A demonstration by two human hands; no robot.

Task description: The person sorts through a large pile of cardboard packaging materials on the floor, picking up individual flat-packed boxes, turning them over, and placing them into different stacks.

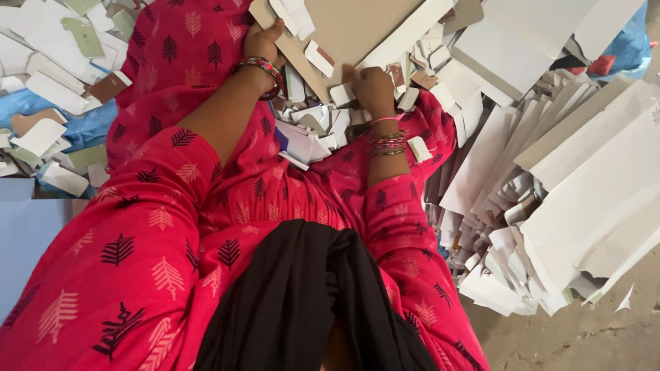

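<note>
Near the top centre of the frame, the left hand [263, 40] is closed around the lower left edge of a large brown cardboard sheet [357, 27], fingers curled over the board, with red bangles [265, 69] at its wrist. The right hand [373, 88] sits just right of centre, its fingers bent down into a heap of small white and brown card offcuts [313, 130] lying in the lap; it touches the pieces beside the sheet's lower edge, but whether it actually grips one I cannot tell. The cardboard sheet tilts up and away toward the top edge of the frame, with a few small scraps resting on it. The person wears a pink patterned dress [172, 206] with a black cloth [302, 302] across the lower centre. A stack of white card sheets [584, 178] fills the right side, and more scraps [55, 89] lie scattered at upper left on blue sheeting [89, 127].
</note>
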